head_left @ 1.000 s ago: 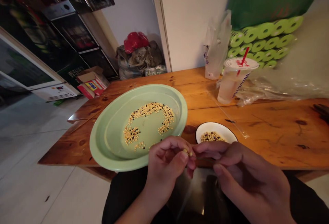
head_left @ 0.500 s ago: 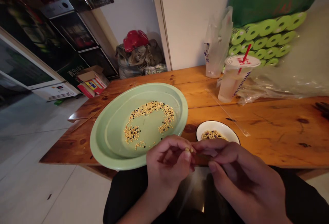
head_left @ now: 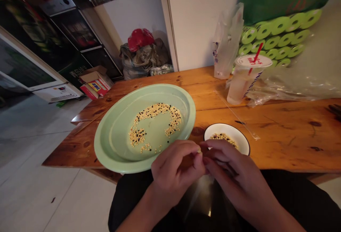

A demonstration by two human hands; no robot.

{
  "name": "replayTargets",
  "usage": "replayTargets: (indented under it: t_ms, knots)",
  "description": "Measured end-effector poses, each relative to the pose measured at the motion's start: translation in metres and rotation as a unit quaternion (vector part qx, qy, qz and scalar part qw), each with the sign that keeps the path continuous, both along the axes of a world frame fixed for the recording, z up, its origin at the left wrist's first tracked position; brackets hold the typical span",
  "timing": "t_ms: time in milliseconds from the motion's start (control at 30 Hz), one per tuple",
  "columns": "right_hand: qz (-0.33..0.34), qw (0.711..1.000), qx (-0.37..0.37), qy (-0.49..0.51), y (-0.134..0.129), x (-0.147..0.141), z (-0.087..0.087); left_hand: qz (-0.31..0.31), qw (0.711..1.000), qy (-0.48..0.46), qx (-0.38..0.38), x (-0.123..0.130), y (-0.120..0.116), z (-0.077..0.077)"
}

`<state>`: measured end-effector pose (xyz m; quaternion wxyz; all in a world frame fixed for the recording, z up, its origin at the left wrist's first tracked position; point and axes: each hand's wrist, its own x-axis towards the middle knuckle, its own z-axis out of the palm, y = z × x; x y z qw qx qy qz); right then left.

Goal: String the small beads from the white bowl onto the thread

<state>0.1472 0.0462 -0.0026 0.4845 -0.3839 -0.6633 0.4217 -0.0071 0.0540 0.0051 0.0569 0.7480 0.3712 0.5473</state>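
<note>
Hands have drawn closer above the knotty orange wooden table [head_left: 287, 146]: left hand [head_left: 173, 170] pinches a pale yellow bean [head_left: 199, 150], right hand [head_left: 231, 171] curled alongside, grip unclear, between a wide pale-green plate [head_left: 106, 146] and a small white bowl [head_left: 226, 127].

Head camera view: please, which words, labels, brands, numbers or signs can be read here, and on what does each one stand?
Dark cabinet panel: "青岛" in white, probably; the characters after it are too blurred to read.
Cup lid: red print, too blurred to read.
Yellow box label: print too small to read.
Plastic bag: blue print, too small to read.
Green bag: faint print, too blurred to read.
</note>
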Motion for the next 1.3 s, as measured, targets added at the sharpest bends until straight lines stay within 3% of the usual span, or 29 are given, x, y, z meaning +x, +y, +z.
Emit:
replayTargets:
  t_ms: [133,300,500,833,1033,1300]
  knots:
    - [0.029,0.997,-0.042,0.054,0.000,-0.002,0.000,-0.013,0.999,0.045,0.023,-0.003,0.002,-0.001]
    - [0.060,0.987,-0.072,0.130,0.003,-0.002,0.004,-0.066,0.996,0.020,-0.054,-0.005,0.005,0.005]
    - [0.065,0.975,-0.110,0.180,0.003,-0.002,0.004,-0.082,0.990,-0.009,-0.114,-0.006,0.008,0.006]
    - [-0.003,0.958,-0.189,0.217,0.015,0.008,-0.003,-0.069,0.971,-0.125,-0.192,-0.006,0.007,0.001]
    - [-0.072,0.917,-0.213,0.329,0.037,0.010,-0.012,-0.071,0.946,-0.205,-0.242,0.002,0.010,-0.006]
    - [-0.087,0.898,-0.237,0.360,0.042,0.014,-0.007,-0.079,0.943,-0.199,-0.256,0.008,0.007,-0.003]
